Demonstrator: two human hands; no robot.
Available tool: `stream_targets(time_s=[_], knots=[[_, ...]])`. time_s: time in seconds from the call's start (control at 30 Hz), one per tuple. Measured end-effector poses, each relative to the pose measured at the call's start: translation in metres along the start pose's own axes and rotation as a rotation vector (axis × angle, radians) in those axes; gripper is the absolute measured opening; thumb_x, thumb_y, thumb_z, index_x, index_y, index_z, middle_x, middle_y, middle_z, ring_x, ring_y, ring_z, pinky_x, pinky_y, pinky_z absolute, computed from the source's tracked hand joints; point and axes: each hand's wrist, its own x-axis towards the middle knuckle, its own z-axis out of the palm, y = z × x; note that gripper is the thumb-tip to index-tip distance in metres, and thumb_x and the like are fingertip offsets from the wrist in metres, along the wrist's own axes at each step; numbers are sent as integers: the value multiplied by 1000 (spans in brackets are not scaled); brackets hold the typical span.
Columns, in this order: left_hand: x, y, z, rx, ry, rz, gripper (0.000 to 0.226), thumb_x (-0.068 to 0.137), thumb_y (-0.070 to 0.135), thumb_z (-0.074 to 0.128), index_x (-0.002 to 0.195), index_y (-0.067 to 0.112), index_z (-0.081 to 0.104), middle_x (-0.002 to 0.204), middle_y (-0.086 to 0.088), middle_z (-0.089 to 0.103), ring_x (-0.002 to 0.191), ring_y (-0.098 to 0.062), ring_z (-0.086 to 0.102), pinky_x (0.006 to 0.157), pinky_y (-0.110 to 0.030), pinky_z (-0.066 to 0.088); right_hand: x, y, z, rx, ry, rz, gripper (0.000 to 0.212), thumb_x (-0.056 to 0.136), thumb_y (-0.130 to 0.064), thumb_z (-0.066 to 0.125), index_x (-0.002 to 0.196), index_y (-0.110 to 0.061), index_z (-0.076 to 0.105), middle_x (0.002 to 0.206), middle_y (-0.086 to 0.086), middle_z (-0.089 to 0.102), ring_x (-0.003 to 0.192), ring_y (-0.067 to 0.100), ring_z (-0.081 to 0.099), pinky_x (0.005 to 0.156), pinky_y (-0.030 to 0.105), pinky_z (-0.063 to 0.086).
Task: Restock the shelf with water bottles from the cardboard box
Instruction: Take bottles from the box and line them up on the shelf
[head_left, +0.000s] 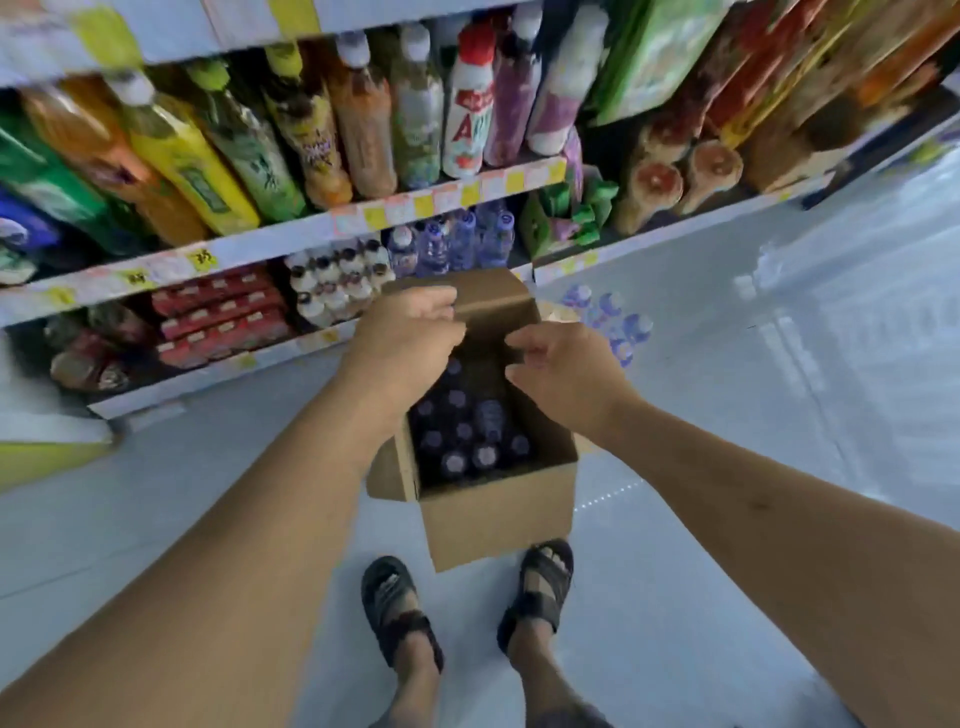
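Pale floor tiles (727, 415) run along a shop aisle, and the shelves (291, 236) on your left are packed with tall drink bottles (363, 114), red cartons and small white bottles.

The cardboard box (498, 514) stands on the floor right in front of your sandals (389, 603), with its top open. Inside it, water bottles (470, 431) stand upright and close together, their dark caps facing you. They sit directly below and between your two hands, which touch none of them.

Your left hand (410, 338) is at the far flap (488, 296), which stands upright at the back of the box. Its fingers are curled over the flap's left edge and grip it. Your right hand (566, 379) is at the same flap's right edge, with the fingers and thumb bent toward each other. It seems to pinch the cardboard there, though blur makes the contact hard to read. Both forearms reach down over the box from either side. A side flap (384, 478) on the left hangs folded outward.

Beyond the box, more bottles of the same kind (457, 239) already stand on the low shelf. A loose group of them (618, 322) stands on the floor just right of the far flap.
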Motion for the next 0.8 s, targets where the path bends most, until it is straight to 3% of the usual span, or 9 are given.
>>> stream_targets(time_s=[0.1, 0.17, 0.3, 0.4, 0.5, 0.6, 0.67, 0.8], knots=[[28, -43, 21, 19, 19, -53, 48, 78, 30, 65, 126, 32, 63, 123, 11, 67, 107, -7, 62, 98, -33, 47, 35, 40, 49, -121, -98, 35, 40, 83, -37, 62, 122, -32, 65, 114, -3, 68, 113, 23, 59, 99, 36, 48], [55, -75, 38, -9, 13, -83, 45, 87, 19, 62, 131, 29, 60, 127, 7, 64, 105, -6, 62, 92, -29, 47, 64, 68, 84, -185, -195, 50, 38, 87, -27, 62, 125, -25, 63, 122, 3, 66, 114, 27, 59, 99, 35, 48], [108, -132, 69, -82, 44, -144, 43, 93, 10, 56, 133, 26, 58, 127, 6, 63, 101, -2, 61, 74, -17, 45, 119, 116, 160, -322, -368, 38, 33, 86, -11, 59, 118, -14, 64, 116, 11, 66, 108, 32, 62, 89, 35, 53], [139, -161, 87, -112, 63, -174, 43, 94, 12, 55, 133, 28, 57, 129, 6, 63, 110, -6, 62, 82, -19, 46, 149, 133, 204, -408, -463, 64, 42, 90, -13, 59, 132, -16, 53, 130, 11, 54, 117, 32, 56, 92, 34, 49], [164, -180, 99, -124, 103, -190, 41, 95, 15, 55, 134, 28, 58, 128, 7, 64, 112, -6, 61, 84, -18, 45, 170, 147, 236, -404, -525, 111, 55, 93, -18, 61, 144, -14, 40, 145, 15, 41, 130, 31, 46, 105, 36, 43], [178, -190, 108, -135, 124, -179, 40, 96, 16, 55, 134, 28, 58, 127, 9, 63, 112, -5, 61, 85, -16, 46, 184, 157, 249, -403, -600, 139, 58, 95, -17, 60, 147, -9, 35, 151, 16, 36, 135, 31, 42, 110, 34, 37], [183, -194, 110, -131, 131, -175, 40, 96, 15, 55, 134, 27, 57, 127, 9, 63, 113, -5, 61, 89, -18, 47, 185, 160, 255, -408, -600, 155, 53, 95, -15, 59, 144, -7, 39, 148, 16, 40, 133, 30, 45, 109, 33, 39], [185, -198, 112, -123, 133, -178, 40, 96, 14, 55, 134, 26, 57, 127, 9, 64, 112, -4, 60, 91, -20, 48, 180, 157, 246, -366, -312, 169, 24, 97, -9, 52, 118, -8, 63, 122, 15, 62, 111, 30, 62, 94, 38, 53]])
